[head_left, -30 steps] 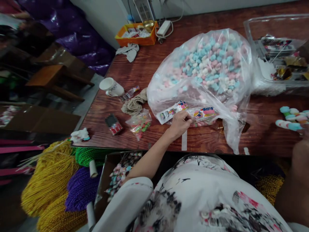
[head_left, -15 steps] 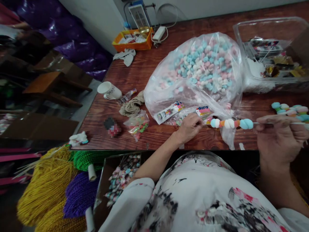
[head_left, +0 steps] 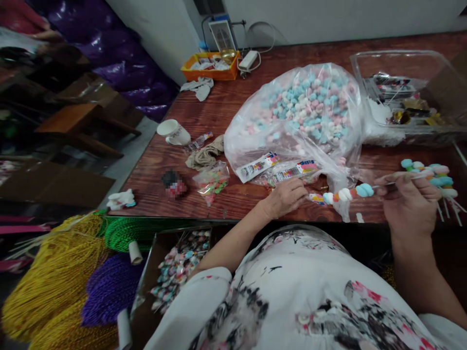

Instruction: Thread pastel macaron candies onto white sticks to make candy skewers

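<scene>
My right hand (head_left: 410,201) is closed around the thin stick of a marshmallow skewer (head_left: 345,195), on which blue, white and orange pieces are threaded. The skewer points left and tilts slightly down toward my left hand (head_left: 286,198). Those left fingers are pinched at a small printed plastic wrapper (head_left: 316,198), which meets the skewer's tip; how far the tip enters it is unclear. Just beyond my right hand lie several finished-looking marshmallow skewers (head_left: 440,177), their sticks jutting over the table edge. Behind the left hand, printed wrappers (head_left: 257,166) rest against a large clear bag of marshmallows (head_left: 310,102).
A clear plastic bin (head_left: 408,124) with packets stands back right. On the left are a white mug (head_left: 173,132), a brown cloth (head_left: 206,153) and a small candy bag (head_left: 212,182). A box of skewers (head_left: 182,270) sits below the table beside yellow cord bundles (head_left: 54,277).
My right hand has shifted a little left, and the skewer now slants down toward the left hand. The left fingers stay at the wrapper. The whole view has shifted slightly.
</scene>
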A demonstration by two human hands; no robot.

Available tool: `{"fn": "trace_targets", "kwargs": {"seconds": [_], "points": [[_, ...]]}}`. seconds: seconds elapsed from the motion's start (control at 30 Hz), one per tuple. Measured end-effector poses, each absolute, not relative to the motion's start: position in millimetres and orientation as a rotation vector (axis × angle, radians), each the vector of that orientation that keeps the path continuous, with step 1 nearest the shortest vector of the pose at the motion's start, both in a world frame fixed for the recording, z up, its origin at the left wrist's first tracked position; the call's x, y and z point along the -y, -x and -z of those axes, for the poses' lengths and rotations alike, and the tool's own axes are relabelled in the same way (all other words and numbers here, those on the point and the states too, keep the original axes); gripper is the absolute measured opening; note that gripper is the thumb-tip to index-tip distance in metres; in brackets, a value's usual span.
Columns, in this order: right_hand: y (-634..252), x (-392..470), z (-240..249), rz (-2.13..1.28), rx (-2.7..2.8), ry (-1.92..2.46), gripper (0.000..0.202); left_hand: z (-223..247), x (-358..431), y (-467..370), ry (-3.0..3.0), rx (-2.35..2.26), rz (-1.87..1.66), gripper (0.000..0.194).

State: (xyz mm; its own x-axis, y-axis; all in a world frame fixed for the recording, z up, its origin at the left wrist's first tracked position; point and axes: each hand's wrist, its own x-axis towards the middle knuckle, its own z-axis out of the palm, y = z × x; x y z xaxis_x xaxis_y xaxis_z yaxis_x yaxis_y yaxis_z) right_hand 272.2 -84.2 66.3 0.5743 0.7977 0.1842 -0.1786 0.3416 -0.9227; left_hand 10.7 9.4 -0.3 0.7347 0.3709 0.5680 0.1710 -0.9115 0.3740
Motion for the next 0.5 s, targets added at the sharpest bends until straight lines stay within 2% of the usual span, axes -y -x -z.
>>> {"fn": "trace_targets", "kwargs": {"seconds": [0.27, 0.5], "points": [[-257.1, 118.9, -85.9, -0.598, 1.133, 0.947, 0.012, -1.2, 16.1, -15.2, -2.574, -0.703, -0.648, 0.009], [-275.0, 129.2, -89.0, -0.398, 0.829, 0.876, 0.012, 0.2, 27.3, -16.8, -2.504, -0.549, -0.912, 0.012]]}}
